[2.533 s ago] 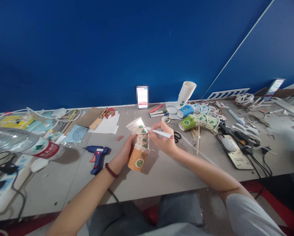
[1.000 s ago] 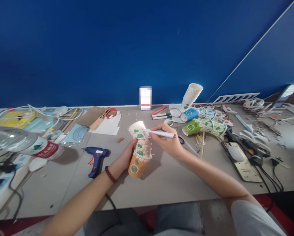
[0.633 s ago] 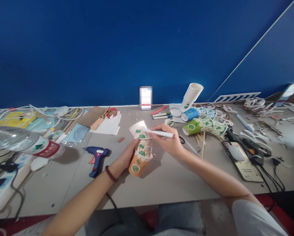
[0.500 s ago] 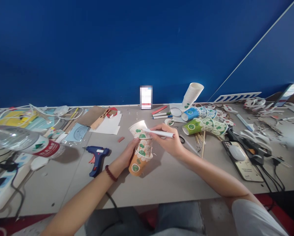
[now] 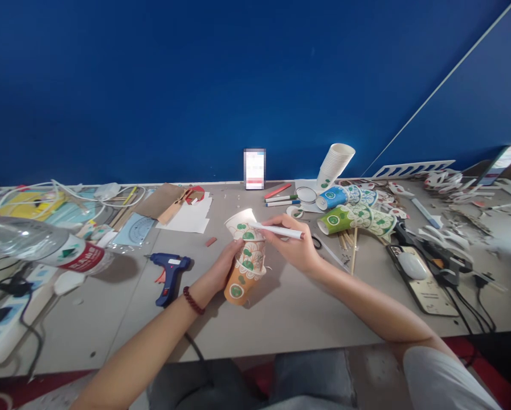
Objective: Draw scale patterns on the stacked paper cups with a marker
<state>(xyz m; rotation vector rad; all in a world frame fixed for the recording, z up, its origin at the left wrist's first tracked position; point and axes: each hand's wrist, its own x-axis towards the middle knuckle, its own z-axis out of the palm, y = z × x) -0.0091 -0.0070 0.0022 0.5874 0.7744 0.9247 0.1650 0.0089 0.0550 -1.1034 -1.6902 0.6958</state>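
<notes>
A curved stack of paper cups, orange at its base with green and white print above, leans over the grey table. My left hand is wrapped round its left side, and a dark red bead bracelet circles that wrist. Between the fingers of my right hand is a white marker pen with a red end. The pen's tip points left at the upper cup, near its rim; whether it touches cannot be made out. A blue glue gun lies left of my left hand.
Blue and green cup stacks lie at the right, by upright white cups. Several markers sit behind my hands. A water bottle and power strip occupy the left; a phone with a mouse the right.
Almost nothing differs. The cup stack and both hands keep their places, with at most a very slight shift.
</notes>
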